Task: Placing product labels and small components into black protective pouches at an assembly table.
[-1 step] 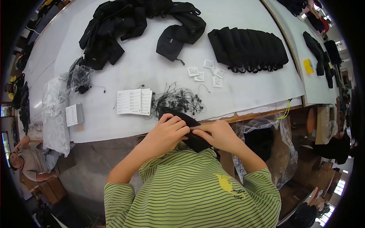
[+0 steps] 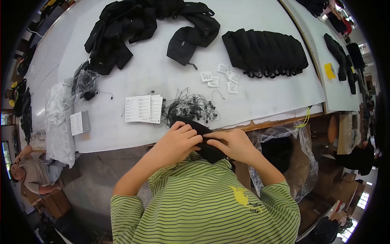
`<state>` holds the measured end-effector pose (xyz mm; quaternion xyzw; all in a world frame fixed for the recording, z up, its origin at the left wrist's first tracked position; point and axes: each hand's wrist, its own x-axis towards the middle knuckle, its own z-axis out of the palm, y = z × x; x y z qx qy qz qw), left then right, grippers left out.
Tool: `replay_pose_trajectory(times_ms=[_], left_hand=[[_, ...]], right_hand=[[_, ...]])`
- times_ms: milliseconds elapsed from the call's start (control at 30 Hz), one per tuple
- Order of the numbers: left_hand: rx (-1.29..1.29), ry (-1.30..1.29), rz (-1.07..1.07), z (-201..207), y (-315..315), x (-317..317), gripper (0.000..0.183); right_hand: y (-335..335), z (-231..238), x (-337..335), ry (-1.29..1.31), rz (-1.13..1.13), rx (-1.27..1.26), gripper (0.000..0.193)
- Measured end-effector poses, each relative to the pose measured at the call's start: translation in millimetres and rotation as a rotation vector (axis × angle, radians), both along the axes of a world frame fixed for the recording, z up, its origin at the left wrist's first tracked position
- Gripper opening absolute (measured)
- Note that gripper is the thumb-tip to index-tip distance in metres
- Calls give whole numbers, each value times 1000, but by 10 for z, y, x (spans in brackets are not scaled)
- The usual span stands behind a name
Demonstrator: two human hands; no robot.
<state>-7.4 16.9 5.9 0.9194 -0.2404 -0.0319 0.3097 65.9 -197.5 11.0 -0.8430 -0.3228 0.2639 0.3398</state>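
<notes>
At the table's near edge, close against my body, I hold a black fabric pouch (image 2: 210,154). My left hand (image 2: 178,142) is closed on its left side, fingers curled over the cloth. My right hand (image 2: 235,145) has its thumb and forefinger at the upper edge of the same pouch, gripping the fabric there; the fingertips are partly tucked into its folds. Just beyond the pouch lies a tangle of black tag strings (image 2: 193,107). White printed cards (image 2: 138,109) lie fanned out to the left of the strings.
On the white table (image 2: 113,138) stand a row of black pouches (image 2: 266,53), a heap of black bags (image 2: 122,28) and small white labels (image 2: 232,87). A card stack (image 2: 79,123) and clear plastic bags (image 2: 60,118) lie left. Another person (image 2: 36,171) sits at far left.
The fingers of my right hand have shifted slightly at the pouch's edge. My left hand and the things on the table look the same.
</notes>
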Motion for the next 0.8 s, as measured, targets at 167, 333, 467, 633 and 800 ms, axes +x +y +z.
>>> replay_pose_trajectory(times_ms=[167, 333, 467, 633, 800], left_hand=[[-93, 555, -154, 33, 136, 428, 23], [-438, 732, 5, -353, 141, 1254, 26], [-222, -7, 335, -950, 68, 1675, 24], [35, -218, 361, -1072, 83, 1754, 32], [-150, 49, 445, -861, 154, 1646, 20]], right_hand=[[-175, -70, -36, 26, 73, -6, 31], [-243, -214, -32, 14, 55, -15, 30], [-227, -167, -90, -3, 49, 2, 29], [-213, -177, -125, -78, 65, 60, 34], [-144, -123, -166, 151, -61, 43, 68]])
